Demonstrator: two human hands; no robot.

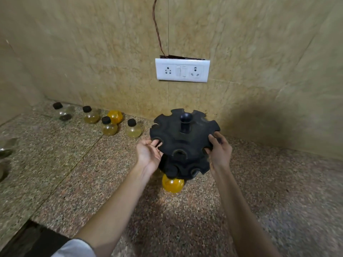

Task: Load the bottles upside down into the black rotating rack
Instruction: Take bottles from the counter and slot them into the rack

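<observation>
Head view looks down on a speckled stone counter (259, 210) where the black rotating rack (183, 143) stands near the tiled wall (92, 52), below a white socket plate (182, 70). Both hands frame the rack's upper tier: the left hand (149, 154) has its fingers loosely spread against the notched rim, and the right hand (220, 151) curls its fingers over the opposite edge, neither closed around a bottle. That two-sided hold looks meant to steady or turn the rack so an empty notch faces the person. One orange bottle (173, 183) already hangs from the lower tier at the front, round body down toward the counter and neck hidden in the rack. Five more bottles wait well apart to the left by the wall: a clear bottle (64, 112), three yellowish ones (91, 115) (109, 126) (133, 128) standing cap-up, and another orange one (115, 116) behind them.
</observation>
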